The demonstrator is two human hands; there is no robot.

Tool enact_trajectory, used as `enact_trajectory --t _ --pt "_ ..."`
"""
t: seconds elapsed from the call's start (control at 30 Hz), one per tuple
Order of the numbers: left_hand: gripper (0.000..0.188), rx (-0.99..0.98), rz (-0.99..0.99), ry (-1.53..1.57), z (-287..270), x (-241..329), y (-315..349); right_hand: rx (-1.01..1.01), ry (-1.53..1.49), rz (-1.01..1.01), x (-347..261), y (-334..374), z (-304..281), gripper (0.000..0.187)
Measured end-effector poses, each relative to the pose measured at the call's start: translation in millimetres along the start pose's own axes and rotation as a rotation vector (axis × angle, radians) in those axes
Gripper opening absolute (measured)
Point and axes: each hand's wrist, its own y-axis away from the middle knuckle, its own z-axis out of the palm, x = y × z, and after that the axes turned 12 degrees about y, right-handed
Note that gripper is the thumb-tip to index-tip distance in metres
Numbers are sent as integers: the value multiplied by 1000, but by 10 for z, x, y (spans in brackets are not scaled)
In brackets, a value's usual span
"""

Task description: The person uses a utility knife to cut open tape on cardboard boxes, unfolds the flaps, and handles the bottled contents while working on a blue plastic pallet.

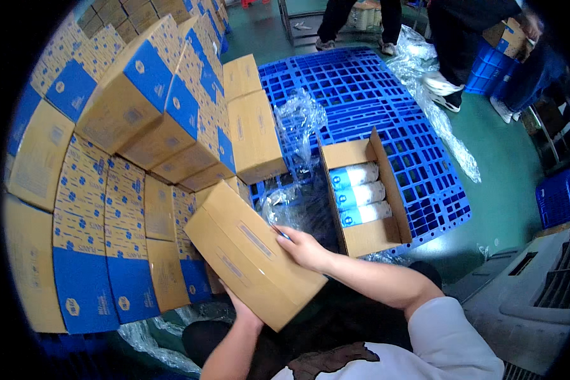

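A closed brown cardboard box (253, 256) lies tilted in front of me, its taped seam and two printed strips facing up. My left hand (244, 311) grips its lower near edge, with most of the fingers hidden beneath. Against the upper right edge rests my right hand (301, 247), closed around a small dark, blue-tinted object (281, 233) too small to name for certain. To the right, an open cardboard box (368, 242) stands on the blue plastic pallet (424, 190). Inside it lie three white-and-blue wrapped cylindrical packs (361, 194) side by side.
Stacked brown-and-blue cartons (164, 114) rise on the left, several layers high. Crumpled clear plastic film (301, 117) lies on the pallet, and more film (446, 136) trails along its right side. Other people stand beyond, one near a blue crate (487, 69). A grey plastic piece (519, 294) is at lower right.
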Motion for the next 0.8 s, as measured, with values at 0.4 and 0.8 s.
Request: enact_trajectory --t 0.4,0.8 --pt "90 -369 -238 -481 1522 -790 -678 753 258 -113 -1179 1403 -1464 45" --pt "100 -243 -240 -553 1054 -980 -1109 517 145 62 -270 965 -1622 44"
